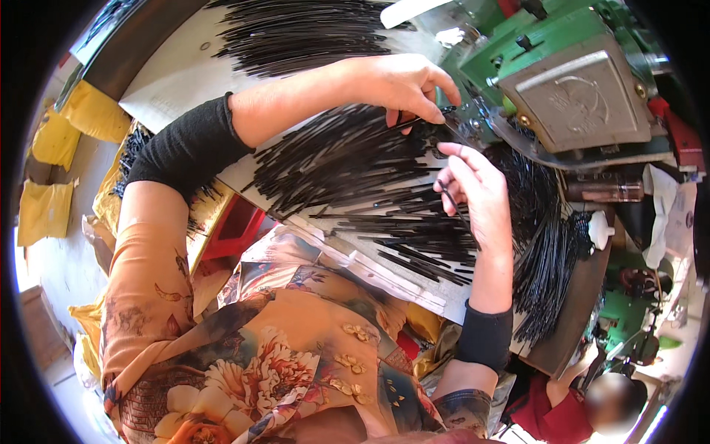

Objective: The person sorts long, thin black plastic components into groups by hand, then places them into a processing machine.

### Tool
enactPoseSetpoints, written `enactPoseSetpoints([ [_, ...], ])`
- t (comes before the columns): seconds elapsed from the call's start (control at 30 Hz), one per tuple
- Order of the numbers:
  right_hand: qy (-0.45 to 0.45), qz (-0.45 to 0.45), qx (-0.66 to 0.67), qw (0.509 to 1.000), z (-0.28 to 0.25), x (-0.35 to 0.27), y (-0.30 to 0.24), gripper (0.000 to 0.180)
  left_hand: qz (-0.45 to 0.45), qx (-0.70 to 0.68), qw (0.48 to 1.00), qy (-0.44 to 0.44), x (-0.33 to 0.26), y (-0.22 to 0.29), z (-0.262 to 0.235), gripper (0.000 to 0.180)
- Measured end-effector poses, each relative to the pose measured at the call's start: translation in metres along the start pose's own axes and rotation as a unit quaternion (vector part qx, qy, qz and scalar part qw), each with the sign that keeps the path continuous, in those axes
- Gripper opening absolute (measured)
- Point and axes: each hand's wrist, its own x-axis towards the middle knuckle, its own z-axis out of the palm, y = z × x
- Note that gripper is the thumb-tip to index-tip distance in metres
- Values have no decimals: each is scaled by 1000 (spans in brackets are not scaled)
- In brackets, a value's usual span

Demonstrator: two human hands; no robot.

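My left hand (407,85) reaches across to the green machine (481,81), its thumb and fingers closed around a thin black strip (405,121) close to the machine's working area. Just below and to the right, my right hand (479,189) has its fingers curled, with another slim black strip (452,198) lying across them toward the palm. Its index finger points at the machine. Beneath both hands, a wide heap of loose black strips (333,163) covers the light worktable (170,70). The exact contact point at the machine is small and partly hidden by my fingers.
Another pile of black strips (303,33) lies at the far side. A dense bundle (551,259) hangs at the table's right edge. Yellow sacks (92,111) stand at the left, beside a red container (231,228). A person in a red top (547,411) sits at lower right.
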Motion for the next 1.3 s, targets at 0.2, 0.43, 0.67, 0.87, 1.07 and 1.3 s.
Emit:
enactPoseSetpoints([
  [0.2,-7,-17,-5,1000,-4,-1,3,28,-9,-102,995,-14,6,7,17,46],
  [0.43,7,-33,-4,999,-8,1,3,28,13,-120,993,-9,11,10,19,42],
  [0.67,23,-46,6,999,-10,1,1,27,22,-99,995,-2,16,12,21,42],
  [0.87,28,-42,10,999,-12,3,2,27,30,-73,997,8,22,10,22,42],
  [1.07,41,-42,-7,998,-12,3,6,27,38,-41,998,5,26,8,22,42],
  [1.3,50,-41,0,998,-9,1,7,26,31,-53,998,1,25,8,21,43],
])
